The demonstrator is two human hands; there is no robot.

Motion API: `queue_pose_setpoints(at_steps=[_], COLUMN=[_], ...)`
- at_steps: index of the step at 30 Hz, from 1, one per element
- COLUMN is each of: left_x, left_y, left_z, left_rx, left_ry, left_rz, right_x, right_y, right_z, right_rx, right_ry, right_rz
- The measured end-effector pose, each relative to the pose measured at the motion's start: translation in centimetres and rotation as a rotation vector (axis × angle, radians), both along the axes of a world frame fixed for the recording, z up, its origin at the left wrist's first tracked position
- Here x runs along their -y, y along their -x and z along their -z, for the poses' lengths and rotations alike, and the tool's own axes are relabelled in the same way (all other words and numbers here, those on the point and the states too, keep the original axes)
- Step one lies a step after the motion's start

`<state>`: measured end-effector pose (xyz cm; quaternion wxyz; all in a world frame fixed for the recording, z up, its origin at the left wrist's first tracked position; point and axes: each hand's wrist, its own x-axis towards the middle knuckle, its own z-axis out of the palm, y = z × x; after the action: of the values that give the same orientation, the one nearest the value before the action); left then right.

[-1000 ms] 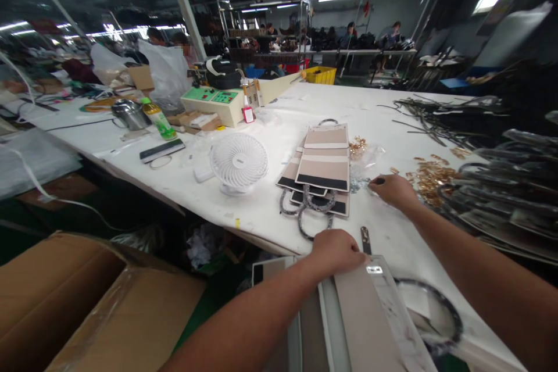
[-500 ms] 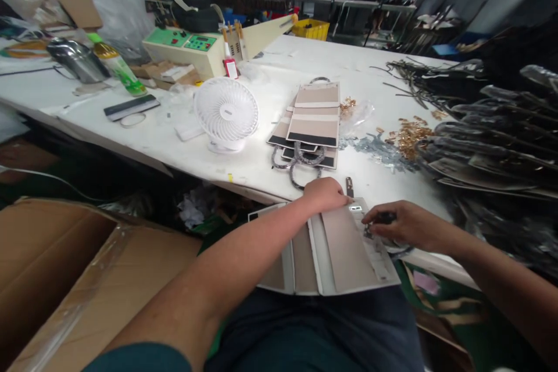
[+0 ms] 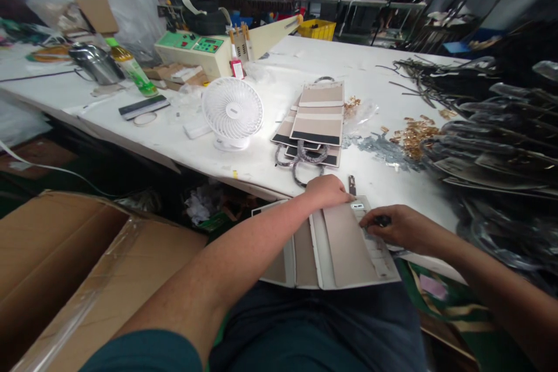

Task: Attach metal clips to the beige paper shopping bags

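Observation:
An open beige bag piece with white borders [image 3: 335, 247] lies across my lap and the table's front edge. My left hand [image 3: 328, 190] presses down on its top edge with curled fingers. My right hand [image 3: 394, 226] is closed in a pinch on a small dark part, set against the panel's right side near a small metal fitting [image 3: 357, 206]. A dark narrow tool [image 3: 351, 184] lies on the table just above it.
A stack of beige bags with black handles [image 3: 316, 122] lies behind my hands, a white fan [image 3: 233, 111] to its left. Gold metal fittings [image 3: 412, 133] and black wrapped pieces [image 3: 501, 139] fill the right. An open cardboard box [image 3: 65, 267] stands at lower left. People work far back.
My right hand came back from the gold fittings to the bag panel with a small dark part. The view tipped down toward my lap. My left hand stayed on the panel.

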<state>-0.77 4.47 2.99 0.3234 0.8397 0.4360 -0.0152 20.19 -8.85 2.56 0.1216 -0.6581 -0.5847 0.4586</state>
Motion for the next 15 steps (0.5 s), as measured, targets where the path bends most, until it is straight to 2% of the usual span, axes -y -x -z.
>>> queue_pose_setpoints(at_steps=[5,9,15], left_x=[0.1,0.0,0.0], left_y=[0.0,0.0,-0.1], left_z=[0.0,0.4,0.7], left_rx=[0.009,0.02,0.025], left_ry=[-0.001,-0.007,-0.004], left_rz=[-0.006,-0.011,-0.017], right_x=[0.5,0.5,0.6], right_y=[0.3,0.6,0.2], right_z=[-0.6,-1.0,0.5], right_rx=[0.061,0.122,0.172], right_ry=[-0.108,-0.133,-0.156], right_rz=[-0.067,-0.073,-0.059])
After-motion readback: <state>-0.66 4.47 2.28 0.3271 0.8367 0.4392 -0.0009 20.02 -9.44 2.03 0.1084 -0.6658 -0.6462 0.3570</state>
